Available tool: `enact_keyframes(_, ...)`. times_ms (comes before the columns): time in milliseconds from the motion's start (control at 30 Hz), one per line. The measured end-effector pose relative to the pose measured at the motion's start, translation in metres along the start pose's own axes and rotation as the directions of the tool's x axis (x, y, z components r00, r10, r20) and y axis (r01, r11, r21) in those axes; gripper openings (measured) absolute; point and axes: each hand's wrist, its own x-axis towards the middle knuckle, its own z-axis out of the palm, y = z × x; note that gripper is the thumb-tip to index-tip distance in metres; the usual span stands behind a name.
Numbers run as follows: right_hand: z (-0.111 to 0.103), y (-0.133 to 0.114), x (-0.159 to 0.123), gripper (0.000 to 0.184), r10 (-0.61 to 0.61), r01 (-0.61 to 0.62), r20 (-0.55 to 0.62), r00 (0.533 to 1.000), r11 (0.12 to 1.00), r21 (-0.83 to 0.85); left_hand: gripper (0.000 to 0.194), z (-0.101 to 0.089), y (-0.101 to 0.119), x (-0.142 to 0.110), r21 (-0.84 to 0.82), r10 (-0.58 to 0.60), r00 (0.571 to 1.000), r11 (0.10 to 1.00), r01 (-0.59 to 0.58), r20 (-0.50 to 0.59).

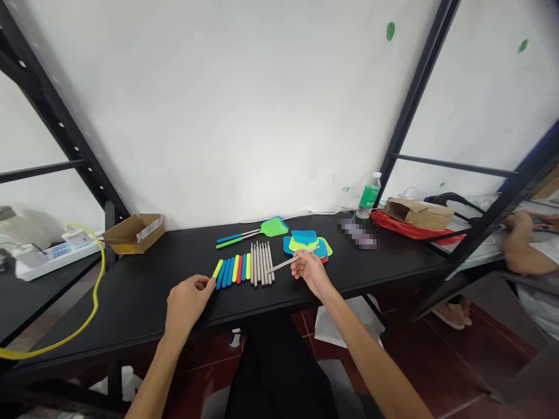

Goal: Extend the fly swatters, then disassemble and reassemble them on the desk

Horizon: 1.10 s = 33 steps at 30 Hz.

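My right hand (309, 272) is closed around a thin metal rod (283, 264), which slants up to the right. My left hand (188, 299) pinches the lower end of a yellow handle (217, 267), the leftmost in a row of blue, yellow and red handles (233, 270). Right of these lies a row of several metal rods (261, 265), side by side and pointing away from me. Flat mesh swatter heads (301, 237) in blue, yellow and red are piled just beyond my right hand. Two whole fly swatters (274, 227) with blue and green handles lie farther back.
A cardboard box (138, 234) stands at the back left, near a yellow cable (96, 285) and a power strip (59, 259). A water bottle (369, 196) is at the back right, beside a cardboard piece (419, 214) on red plastic. Another person's arm (526, 247) shows far right.
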Motion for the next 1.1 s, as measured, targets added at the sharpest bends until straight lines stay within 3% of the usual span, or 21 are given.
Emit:
enact_keyframes(200, -0.002, -0.003, 0.000, 0.030, 0.012, -0.013, 0.009, 1.000, 0.999, 0.038, 0.032, 0.004, -0.012, 0.002, -0.229, -0.055, 0.990, 0.973, 0.024, -0.131)
enact_keyframes(333, -0.002, -0.003, 0.000, 0.029, 0.016, -0.017, 0.024, 1.000, 0.999, 0.044, 0.039, 0.004, -0.013, 0.003, -0.521, -0.033, 0.983, 0.851, -0.068, -0.181)
enact_keyframes(467, -0.003, -0.004, -0.001, 0.029, 0.019, -0.021, 0.034, 0.999, 0.997, 0.070, 0.041, 0.004, 0.005, -0.005, -0.646, 0.149, 0.987, 0.747, -0.155, -0.065)
enact_keyframes(600, -0.006, -0.005, 0.000, 0.026, 0.010, -0.015, 0.037, 0.999, 0.991, 0.133, 0.034, 0.012, 0.025, -0.016, -0.709, 0.264, 0.963, 0.690, -0.146, 0.059)
enact_keyframes(833, -0.006, -0.007, 0.003, 0.024, 0.029, -0.031, 0.009, 1.000, 0.977, 0.211, 0.030, 0.023, 0.024, -0.018, -0.778, 0.239, 0.965, 0.624, -0.068, 0.107)
enact_keyframes(1100, -0.005, -0.007, -0.001, 0.024, 0.012, -0.017, 0.044, 0.999, 0.993, 0.113, 0.031, 0.021, 0.026, -0.019, -0.765, 0.263, 0.957, 0.640, -0.077, 0.124)
